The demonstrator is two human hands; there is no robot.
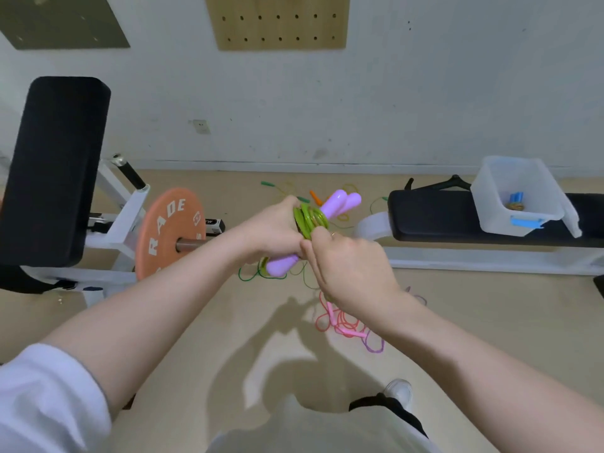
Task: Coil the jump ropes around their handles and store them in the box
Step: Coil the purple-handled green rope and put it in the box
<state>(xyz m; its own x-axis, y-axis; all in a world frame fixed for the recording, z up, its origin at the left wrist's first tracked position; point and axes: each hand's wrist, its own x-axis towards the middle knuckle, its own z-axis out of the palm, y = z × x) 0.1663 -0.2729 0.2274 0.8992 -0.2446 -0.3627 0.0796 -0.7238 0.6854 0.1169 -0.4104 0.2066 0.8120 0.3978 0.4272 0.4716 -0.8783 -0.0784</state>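
Green cord [309, 220], light and probably springy, is coiled on the smooth lilac handles [340, 201] at the frame's centre, gripped together by the left hand [277, 230] while the right hand [346, 266] pinches the cord end, so hold across the coils.

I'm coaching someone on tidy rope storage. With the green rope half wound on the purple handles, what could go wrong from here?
1. The green rope coils sit bunched near one end of the purple handles; if the left hand loosens, they could slide off and unwind.
2. The rope's loose tail hangs down toward the floor and might snag while the right hand winds.
3. The pink rope lies on the floor close to the person's shoe, a likely trip hazard on the way to the box.
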